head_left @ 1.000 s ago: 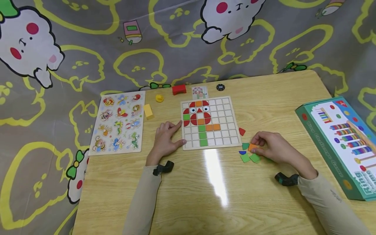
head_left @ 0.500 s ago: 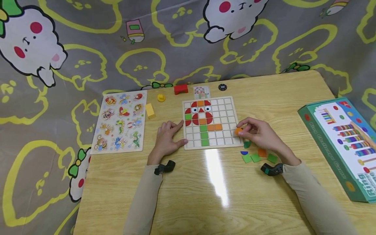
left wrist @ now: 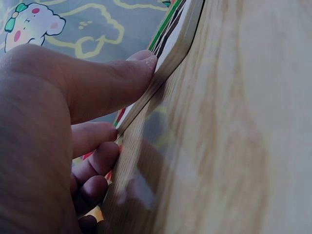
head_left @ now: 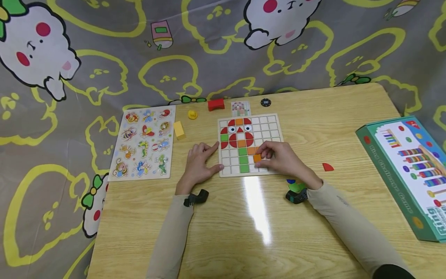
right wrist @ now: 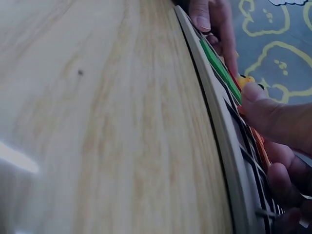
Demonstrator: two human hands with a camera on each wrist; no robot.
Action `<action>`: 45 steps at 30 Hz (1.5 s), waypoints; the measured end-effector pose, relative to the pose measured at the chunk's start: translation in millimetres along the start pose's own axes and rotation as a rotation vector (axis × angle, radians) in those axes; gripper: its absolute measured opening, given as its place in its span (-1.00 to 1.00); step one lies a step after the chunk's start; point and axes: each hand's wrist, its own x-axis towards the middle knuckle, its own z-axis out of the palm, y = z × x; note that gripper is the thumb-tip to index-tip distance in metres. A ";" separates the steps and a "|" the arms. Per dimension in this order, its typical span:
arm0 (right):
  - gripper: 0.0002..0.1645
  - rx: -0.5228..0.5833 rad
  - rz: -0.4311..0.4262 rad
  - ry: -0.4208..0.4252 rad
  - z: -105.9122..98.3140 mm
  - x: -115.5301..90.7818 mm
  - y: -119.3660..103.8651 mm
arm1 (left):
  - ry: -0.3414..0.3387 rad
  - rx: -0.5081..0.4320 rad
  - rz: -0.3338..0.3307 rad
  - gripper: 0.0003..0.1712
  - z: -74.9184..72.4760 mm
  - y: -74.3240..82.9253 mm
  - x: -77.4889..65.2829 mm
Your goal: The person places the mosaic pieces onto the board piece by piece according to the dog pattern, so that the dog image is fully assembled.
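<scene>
On the table [head_left: 216,224], a pale gridded board [head_left: 265,134] bears colourful tiles [head_left: 243,160].

My head feed is bright and fairly crisp: the pale yellow wood-grain table [head_left: 216,240] carries a long white streak of glare [head_left: 256,209] stretching toward its near edge. Both wrist feeds reach me dimmer, bluish and softer. The bare left grip [left wrist: 51,126] is shaded, its faint reflection on the wood, which blurs and washes out farther off.
</scene>
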 end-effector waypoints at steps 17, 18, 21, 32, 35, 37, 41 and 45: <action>-0.72 -0.113 0.000 -0.001 5.0 2.9 -4.8 | 0.002 0.000 0.009 -0.06 0.1 2.0 2.2; -0.72 -0.117 -0.007 0.006 6.0 3.6 -4.6 | 0.002 -0.001 0.008 -0.07 0.0 2.3 2.1; -0.71 -0.113 -0.018 0.019 6.8 4.4 -5.7 | 0.002 -0.002 0.007 -0.07 0.0 2.7 2.3; -0.73 -0.044 0.081 0.029 -50.2 -43.7 19.6 | -0.011 -0.006 0.002 -0.07 1.3 2.9 2.7; -0.71 -0.082 0.121 -0.029 -70.0 -68.0 30.5 | -0.006 -0.006 -0.001 -0.07 0.5 1.7 1.3; -0.68 -0.108 0.117 -0.056 -79.9 -82.4 35.3 | -0.005 -0.004 -0.001 -0.07 0.2 1.1 0.4; -0.63 -0.134 0.095 -0.089 -89.8 -103.6 39.8 | -0.010 -0.002 -0.003 -0.08 -0.4 1.5 -0.6; -0.63 -0.166 0.116 -0.114 -89.0 -113.3 39.8 | -0.014 0.000 -0.002 -0.09 -0.1 2.9 -0.5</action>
